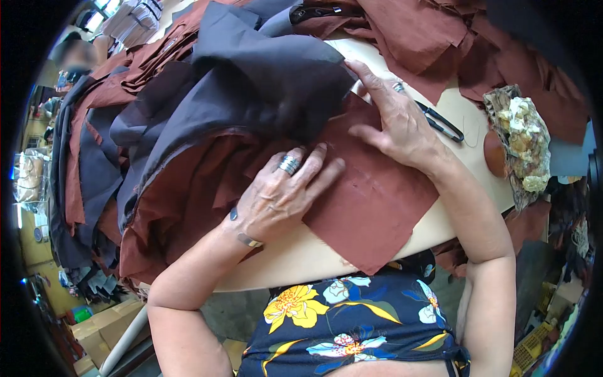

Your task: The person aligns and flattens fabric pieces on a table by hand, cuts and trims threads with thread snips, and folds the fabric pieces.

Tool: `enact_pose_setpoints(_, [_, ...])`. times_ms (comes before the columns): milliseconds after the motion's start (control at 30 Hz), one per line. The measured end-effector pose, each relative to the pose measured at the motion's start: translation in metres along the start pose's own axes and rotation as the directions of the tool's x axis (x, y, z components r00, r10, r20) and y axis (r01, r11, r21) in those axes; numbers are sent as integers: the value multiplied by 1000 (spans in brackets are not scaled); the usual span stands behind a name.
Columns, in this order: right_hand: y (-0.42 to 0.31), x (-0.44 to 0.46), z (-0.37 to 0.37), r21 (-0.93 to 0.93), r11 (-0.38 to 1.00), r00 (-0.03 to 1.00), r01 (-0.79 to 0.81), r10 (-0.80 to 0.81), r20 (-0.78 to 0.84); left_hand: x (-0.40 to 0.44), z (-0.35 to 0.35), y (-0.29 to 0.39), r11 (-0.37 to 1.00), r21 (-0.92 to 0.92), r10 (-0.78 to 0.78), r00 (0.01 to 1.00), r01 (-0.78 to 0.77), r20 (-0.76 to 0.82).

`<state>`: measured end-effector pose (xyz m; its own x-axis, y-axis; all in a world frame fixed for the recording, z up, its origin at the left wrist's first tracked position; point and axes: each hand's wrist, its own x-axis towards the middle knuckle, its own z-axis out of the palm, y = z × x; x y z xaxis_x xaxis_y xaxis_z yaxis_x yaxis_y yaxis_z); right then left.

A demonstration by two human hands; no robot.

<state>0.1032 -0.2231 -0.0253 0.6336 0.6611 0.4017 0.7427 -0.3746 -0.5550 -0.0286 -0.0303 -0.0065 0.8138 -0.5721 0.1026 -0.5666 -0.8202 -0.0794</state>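
A reddish-brown cloth piece [377, 201] lies at an angle over the pale table's near edge. My left hand [282, 188], with several rings, rests on it with the fingers spread. Beside its fingers rises a large heap of dark navy cloth [251, 88] with reddish-brown cloth [188, 182] showing underneath. My right hand [399, 119] is on the far right part of the piece, thumb and forefinger wide apart. Its forefinger reaches the dark cloth's right edge; I cannot tell whether it presses on it. Just right of this hand lies a black-handled cutting tool [443, 122], its tip partly hidden.
More reddish-brown cloth [421, 38] is piled along the far side. At the right stands a lumpy object [524, 144] with whitish-yellow chunks. Cardboard boxes [107, 333] sit low at left, a yellow crate [534, 349] low at right. Another person [75, 56] is far left.
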Motion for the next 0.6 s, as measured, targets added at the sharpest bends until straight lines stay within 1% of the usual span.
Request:
enact_pose_setpoints(33, [0, -3, -1, -62, 995, 995, 84, -87, -41, -1, 2, 0, 1000, 29, -6, 1000, 6, -9])
enact_pose_setpoints(133, [-11, -9, -3, -211, 961, 984, 177, -169, 56, 0, 0, 1, 1000, -5, -17, 1000, 17, -22])
enact_pose_setpoints(167, [-14, -11, -2, -232, 957, 980, 177, -148, 135, -1, 1, 0, 1000, 14, -2, 999, 3, -45])
enact_pose_setpoints(267, [-23, -19, -22, -317, 922, 950, 221, -131, 283, -1, -4, 0, 1000, 8, 23, 1000, -23, -21])
enact_pose_setpoints(367, [-28, -40, -43, -327, 918, 898, 223, -63, 436, -2, -1, -3, 999, -8, 39, 997, -40, -60])
enact_pose_setpoints(400, [-28, -41, -47, -331, 916, 877, 227, -44, 479, -1, -2, -3, 999, -44, 8, 999, -10, -43])
enact_pose_setpoints(433, [-27, -40, -45, -329, 923, 890, 200, -30, 455, 0, -4, -3, 997, -79, -17, 1000, 15, -22])
enact_pose_setpoints(500, [-11, -27, -28, -215, 975, 959, 58, 5, 283, 5, -6, -9, 987, -154, -40, 999, 45, 30])
enact_pose_setpoints(533, [-7, -17, -20, -146, 989, 979, -2, 31, 199, 9, -7, -11, 990, -133, -33, 999, 36, 30])
enact_pose_setpoints(567, [-8, -5, -11, -129, 990, 994, -51, 63, 93, 14, -8, -13, 993, -113, -27, 999, 30, 31])
enact_pose_setpoints(600, [-8, 3, 0, -127, 990, 997, -69, 74, 36, 18, -8, -15, 995, -94, -22, 999, 25, 33])
